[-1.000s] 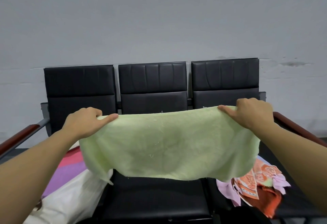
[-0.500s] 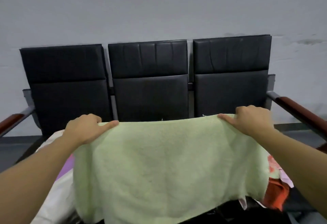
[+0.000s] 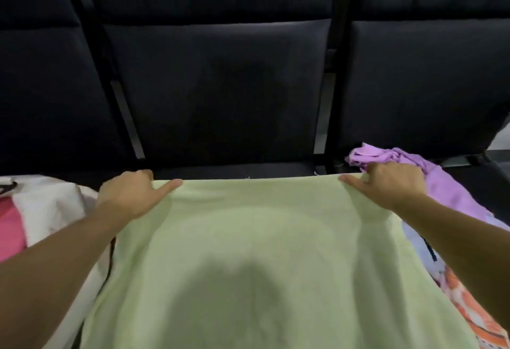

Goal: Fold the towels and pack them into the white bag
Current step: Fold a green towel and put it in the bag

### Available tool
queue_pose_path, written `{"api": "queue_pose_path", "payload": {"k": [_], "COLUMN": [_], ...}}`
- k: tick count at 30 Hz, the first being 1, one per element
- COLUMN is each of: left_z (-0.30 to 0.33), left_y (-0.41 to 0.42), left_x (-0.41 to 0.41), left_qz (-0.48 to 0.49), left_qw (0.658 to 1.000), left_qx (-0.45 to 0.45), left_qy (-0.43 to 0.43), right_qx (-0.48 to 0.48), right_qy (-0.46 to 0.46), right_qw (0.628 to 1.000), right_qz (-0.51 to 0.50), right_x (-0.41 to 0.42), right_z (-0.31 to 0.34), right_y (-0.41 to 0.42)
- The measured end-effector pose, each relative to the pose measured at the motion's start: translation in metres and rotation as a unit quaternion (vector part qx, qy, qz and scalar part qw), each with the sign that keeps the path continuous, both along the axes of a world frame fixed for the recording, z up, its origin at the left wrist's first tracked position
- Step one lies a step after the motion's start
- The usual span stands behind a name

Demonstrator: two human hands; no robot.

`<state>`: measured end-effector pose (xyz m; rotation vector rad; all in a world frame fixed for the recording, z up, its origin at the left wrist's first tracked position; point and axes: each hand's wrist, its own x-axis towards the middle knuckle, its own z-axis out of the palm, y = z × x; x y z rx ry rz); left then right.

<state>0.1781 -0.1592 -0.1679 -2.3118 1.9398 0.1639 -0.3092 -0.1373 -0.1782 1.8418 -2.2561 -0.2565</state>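
Left hand (image 3: 129, 197) pinches the far left corner of the green towel (image 3: 256, 260), forefinger laid along the top edge, other fingers curled under the cloth. Right hand (image 3: 389, 187) grips the far right corner the same way, forefinger pointing inward along the edge. Hands are well apart, so the far edge runs taut and straight between them; this likely keeps the cloth flat and square for a clean first fold.

The towel is spread over the middle seat (image 3: 220, 86) of a row of black chairs, far edge near the seat back, near part dropping out of view at the bottom. A dark shadow lies across its middle.

White bag (image 3: 52, 210) sits just beside the towel on the left, something pink (image 3: 11, 227) showing against it; whether that lies inside, cannot tell. On the right, a purple towel (image 3: 441, 183) lies crumpled just behind the right hand, with an orange patterned cloth (image 3: 474, 312) nearer the viewer, both unfolded.

Judgement: folding of this towel not yet begun; packing still ahead.
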Motion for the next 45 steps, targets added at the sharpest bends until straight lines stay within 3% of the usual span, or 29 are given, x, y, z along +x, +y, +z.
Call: {"api": "queue_pose_path", "payload": {"k": [8, 14, 17, 20, 23, 28, 32, 34, 37, 39, 42, 45], "left_z": [-0.051, -0.054, -0.056, -0.055, -0.057, -0.068, -0.077, -0.085, -0.094, -0.092, -0.089, -0.099], "left_y": [0.004, 0.057, 0.092, 0.121, 0.145, 0.168, 0.176, 0.178, 0.180, 0.185, 0.189, 0.187], "left_x": [-0.034, -0.137, -0.195, -0.249, -0.298, -0.374, -0.423, -0.444, -0.466, -0.473, -0.477, -0.473], "left_qz": [-0.032, -0.083, -0.116, -0.129, -0.132, -0.137, -0.093, -0.067, -0.054, -0.051, -0.068, -0.093], "left_qw": [0.991, 0.969, 0.952, 0.930, 0.904, 0.869, 0.835, 0.839, 0.900, 0.923, 0.922, 0.910], "left_qx": [-0.081, 0.004, 0.037, 0.071, 0.105, 0.159, 0.206, 0.216, 0.192, 0.173, 0.186, 0.183], "left_qy": [0.099, 0.233, 0.281, 0.337, 0.394, 0.449, 0.502, 0.495, 0.387, 0.339, 0.334, 0.360], "right_qx": [-0.063, -0.028, -0.060, -0.077, -0.078, 0.003, 0.059, 0.065, 0.068, 0.079, 0.109, 0.090], "right_qy": [-0.079, -0.205, -0.329, -0.470, -0.544, -0.532, -0.557, -0.585, -0.634, -0.653, -0.673, -0.666], "right_qw": [0.995, 0.974, 0.935, 0.864, 0.822, 0.842, 0.823, 0.802, 0.760, 0.741, 0.716, 0.728], "right_qz": [-0.014, -0.092, -0.122, -0.160, -0.146, -0.095, -0.096, -0.105, -0.126, -0.134, -0.146, -0.136], "right_x": [-0.032, -0.064, -0.069, -0.068, -0.070, -0.082, -0.090, -0.091, -0.091, -0.089, -0.084, -0.080], "right_z": [-0.035, -0.021, -0.023, -0.030, -0.039, -0.042, -0.045, -0.046, -0.047, -0.050, -0.055, -0.052], "right_y": [0.004, 0.055, 0.079, 0.095, 0.101, 0.098, 0.089, 0.083, 0.072, 0.066, 0.060, 0.060]}}
